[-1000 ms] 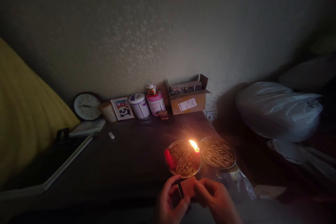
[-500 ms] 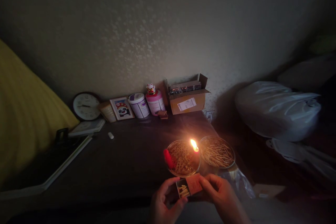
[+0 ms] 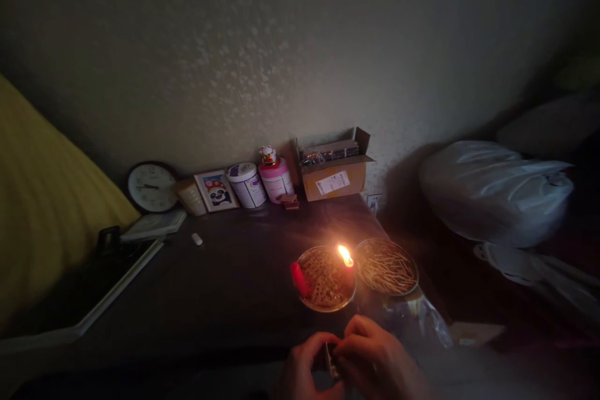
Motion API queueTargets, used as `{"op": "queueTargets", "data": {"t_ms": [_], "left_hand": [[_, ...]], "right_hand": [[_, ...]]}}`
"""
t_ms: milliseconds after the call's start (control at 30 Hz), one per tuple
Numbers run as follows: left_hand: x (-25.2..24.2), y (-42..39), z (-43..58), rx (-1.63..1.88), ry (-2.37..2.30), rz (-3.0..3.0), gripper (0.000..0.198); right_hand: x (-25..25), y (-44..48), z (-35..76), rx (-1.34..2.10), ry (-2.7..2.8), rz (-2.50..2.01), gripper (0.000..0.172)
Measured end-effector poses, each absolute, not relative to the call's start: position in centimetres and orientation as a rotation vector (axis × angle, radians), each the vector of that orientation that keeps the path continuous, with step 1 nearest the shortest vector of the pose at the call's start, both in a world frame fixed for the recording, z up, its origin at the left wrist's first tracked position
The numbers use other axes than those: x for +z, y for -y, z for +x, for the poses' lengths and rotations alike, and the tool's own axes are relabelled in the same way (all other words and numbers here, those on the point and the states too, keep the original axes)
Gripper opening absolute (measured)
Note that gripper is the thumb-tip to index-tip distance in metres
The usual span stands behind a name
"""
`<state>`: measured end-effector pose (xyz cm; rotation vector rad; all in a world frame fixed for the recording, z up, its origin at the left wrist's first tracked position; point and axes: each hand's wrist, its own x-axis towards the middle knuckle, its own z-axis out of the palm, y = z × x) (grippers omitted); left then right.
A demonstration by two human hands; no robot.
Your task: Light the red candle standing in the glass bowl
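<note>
Two hands are brought together at the near edge of the table [image 3: 225, 281], low in the head view, with a small matchbox [image 3: 330, 359] caught between them. The left hand [image 3: 304, 372] is curled narrowly around the left end of the box, and the right hand [image 3: 375, 359] is closed over its right end and top, so that only a thin pale sliver of the box is left showing between the fingers. Whether the drawer is slid out or pushed in cannot be told, since the box is almost wholly covered and the light is poor.

Judged from this, the box is being worked with the fingertips, and the work is best done with the sleeve pinched lightly by one hand while the drawer is eased by the other, the box kept level so that nothing is spilled. It should also be kept low and near the body, because the lit candle [image 3: 347, 265] stands just beyond the knuckles, at the right rim of a round dish [image 3: 323, 281] filled with match-like sticks. A red unlit candle [image 3: 299, 279] leans at the left rim of that dish. A second dish [image 3: 387, 267] of pale sticks is set touching or just beside the first, to its right. The matchbox lies nearer than both dishes, apart from them.
</note>
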<state>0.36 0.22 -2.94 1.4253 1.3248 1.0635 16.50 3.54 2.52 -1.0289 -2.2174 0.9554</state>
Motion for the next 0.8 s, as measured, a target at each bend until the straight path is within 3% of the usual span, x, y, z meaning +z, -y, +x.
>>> {"op": "queueTargets", "data": {"t_ms": [133,467,600,800], "left_hand": [[-3.4,0.2,0.4,0.956,-1.396,1.465,0.019],[-3.2,0.5,0.7,0.938,-1.424,1.53,0.026],[-3.8,0.5,0.6,1.028,-1.379,1.506,0.039],[-2.9,0.1,0.2,1.016,-1.358,1.568,0.035]], "right_hand": [[1.6,-3.7,16.8,0.975,2.318,-1.041,0.012],[1.3,-3.7,16.3,0.817,2.362,-1.095,0.014],[2.0,-3.7,16.2,0.791,2.305,-1.105,0.016],[1.3,-3.4,16.2,0.703,2.373,-1.093,0.015]]}}
